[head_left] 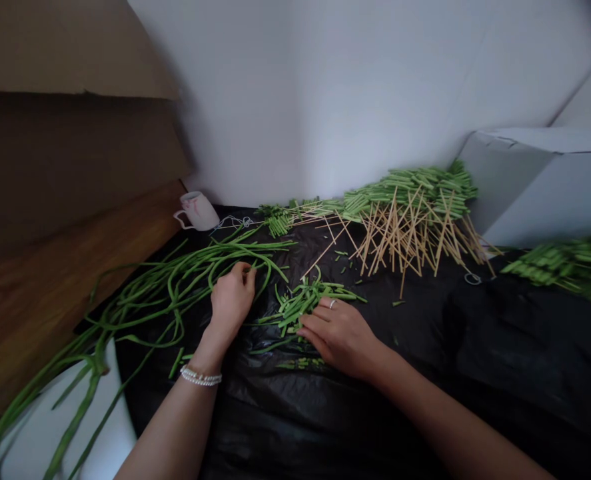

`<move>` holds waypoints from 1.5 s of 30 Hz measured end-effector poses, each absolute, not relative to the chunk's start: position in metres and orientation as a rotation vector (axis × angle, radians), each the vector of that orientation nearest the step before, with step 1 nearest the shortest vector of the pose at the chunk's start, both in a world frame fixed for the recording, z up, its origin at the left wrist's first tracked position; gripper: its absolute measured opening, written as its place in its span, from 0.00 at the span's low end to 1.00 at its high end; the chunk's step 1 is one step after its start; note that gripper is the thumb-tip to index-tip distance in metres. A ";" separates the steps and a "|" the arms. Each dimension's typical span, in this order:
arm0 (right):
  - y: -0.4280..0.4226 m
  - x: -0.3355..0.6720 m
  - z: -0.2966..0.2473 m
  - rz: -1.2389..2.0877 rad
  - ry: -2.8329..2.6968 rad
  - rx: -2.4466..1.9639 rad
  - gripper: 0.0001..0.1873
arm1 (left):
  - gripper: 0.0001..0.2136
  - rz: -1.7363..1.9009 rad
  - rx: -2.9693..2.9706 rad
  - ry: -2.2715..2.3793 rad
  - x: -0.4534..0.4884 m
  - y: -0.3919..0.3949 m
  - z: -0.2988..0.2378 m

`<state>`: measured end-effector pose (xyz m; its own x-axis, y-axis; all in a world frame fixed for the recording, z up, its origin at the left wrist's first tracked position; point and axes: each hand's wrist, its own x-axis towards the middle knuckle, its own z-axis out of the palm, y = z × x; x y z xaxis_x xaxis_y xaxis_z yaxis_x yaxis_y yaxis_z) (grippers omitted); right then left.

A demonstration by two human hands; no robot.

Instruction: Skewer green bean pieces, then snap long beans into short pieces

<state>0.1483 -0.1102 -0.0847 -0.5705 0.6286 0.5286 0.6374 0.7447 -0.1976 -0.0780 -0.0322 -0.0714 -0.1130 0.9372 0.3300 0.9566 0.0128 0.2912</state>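
Note:
Long green beans (215, 252) lie in a loose tangle at the left on a black plastic sheet (295, 420). My left hand (232, 297), with a beaded bracelet at the wrist, has its thumb and fingers pinched at the right side of this tangle, apparently on one long bean. A heap of short cut bean pieces (295, 308) sits between my hands. At its right edge, my right hand (345, 333), wearing a ring, is closed with fingertips among the pieces. What lies between those fingertips is too small to make out.
Bean pieces threaded on wooden skewers (405, 230) are piled against the white wall, with more skewered beans (570, 267) at the right. A white mug (199, 212) lies tilted at the back left. A brown cardboard box (75, 147) and a white box (535, 187) flank the area.

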 end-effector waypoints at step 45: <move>-0.091 0.168 -0.061 1.392 -0.975 -0.910 0.15 | 0.11 -1.374 -2.626 -1.093 -0.021 -0.079 -0.071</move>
<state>0.1682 -0.0912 -0.0615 -0.0486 0.9987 0.0138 -0.3547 -0.0043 -0.9350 -0.0211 -0.0790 -0.0707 0.3823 0.5826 0.7172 0.5679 -0.7605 0.3150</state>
